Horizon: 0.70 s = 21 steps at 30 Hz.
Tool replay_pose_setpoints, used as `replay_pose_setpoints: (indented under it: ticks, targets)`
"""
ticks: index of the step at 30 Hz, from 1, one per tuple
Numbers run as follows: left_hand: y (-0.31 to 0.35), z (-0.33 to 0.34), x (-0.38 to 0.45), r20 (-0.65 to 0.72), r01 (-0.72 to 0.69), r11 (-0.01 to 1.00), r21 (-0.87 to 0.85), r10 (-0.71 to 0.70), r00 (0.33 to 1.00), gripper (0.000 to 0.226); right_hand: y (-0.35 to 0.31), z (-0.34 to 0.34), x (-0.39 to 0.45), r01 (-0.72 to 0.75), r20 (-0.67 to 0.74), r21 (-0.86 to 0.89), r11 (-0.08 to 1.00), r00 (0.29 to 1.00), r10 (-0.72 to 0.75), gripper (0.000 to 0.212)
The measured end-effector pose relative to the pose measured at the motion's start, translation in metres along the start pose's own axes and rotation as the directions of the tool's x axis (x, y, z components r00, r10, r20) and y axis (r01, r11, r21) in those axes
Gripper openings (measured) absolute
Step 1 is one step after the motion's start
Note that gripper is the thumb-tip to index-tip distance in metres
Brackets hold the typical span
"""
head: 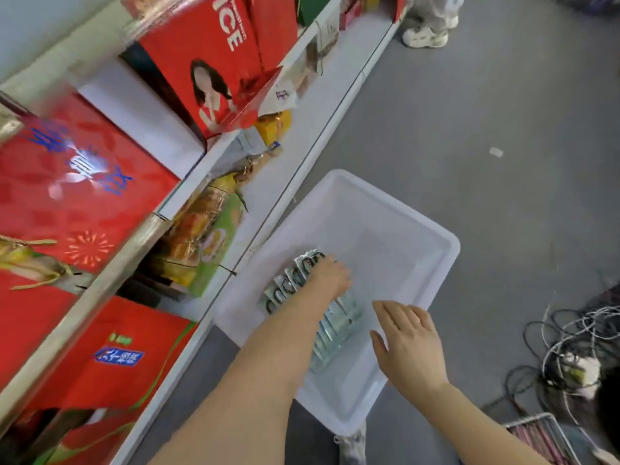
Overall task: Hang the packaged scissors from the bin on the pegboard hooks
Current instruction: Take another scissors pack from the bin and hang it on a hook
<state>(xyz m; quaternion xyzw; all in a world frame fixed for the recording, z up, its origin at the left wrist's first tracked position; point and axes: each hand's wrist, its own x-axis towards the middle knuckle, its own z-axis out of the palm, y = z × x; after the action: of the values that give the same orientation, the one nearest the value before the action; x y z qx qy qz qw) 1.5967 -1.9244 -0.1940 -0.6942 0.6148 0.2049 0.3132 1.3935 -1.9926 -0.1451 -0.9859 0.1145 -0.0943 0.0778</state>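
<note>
A white plastic bin [432, 263] sits on the grey floor beside the shelving. Inside it lies a fanned row of several packaged scissors [292, 280] in clear packs with light backing cards. My left hand [330, 275] reaches into the bin and rests on the top of that row, fingers curled over the packs. My right hand [407, 344] hovers over the bin's near right side with fingers spread and nothing in it. My left forearm hides the middle of the row. No pegboard hooks are in view.
Shelves [235, 182] on the left hold red gift boxes [77, 203] and snack packs. A tangle of cables [570, 357] lies on the floor at right, with a wire rack [540, 437] near it. Another person's shoes [424, 36] stand at the top. My own shoe [352, 446] is below the bin.
</note>
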Motion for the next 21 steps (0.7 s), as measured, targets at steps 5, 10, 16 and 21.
replay_pose_setpoints:
  ticks: [5, 10, 16, 21]
  targets:
    - [-0.012, 0.005, 0.021, -0.026, 0.006, 1.000, 0.024, -0.005, 1.000, 0.037, 0.002, 0.016, 0.005, 0.026, 0.010, 0.037, 0.999, 1.000, -0.026, 0.037]
    - [-0.033, 0.007, 0.000, -0.059, 0.013, 0.993, -0.119, -0.020, 0.998, 0.076, 0.003, 0.015, 0.020, 0.043, 0.053, 0.058, 0.997, 0.998, -0.046, 0.038]
    - [-0.051, 0.013, -0.058, -0.034, 0.227, 0.599, -0.768, -0.392, 0.919, 0.052, 0.019, 0.027, 0.043, 0.294, 0.165, 0.059, 0.954, 0.939, -0.300, 0.049]
    - [-0.039, 0.029, -0.108, 0.135, 0.126, -0.065, -0.990, -0.700, 0.702, 0.043, 0.029, 0.062, 0.083, 0.792, 0.475, -0.012, 0.611, 0.542, -0.694, 0.040]
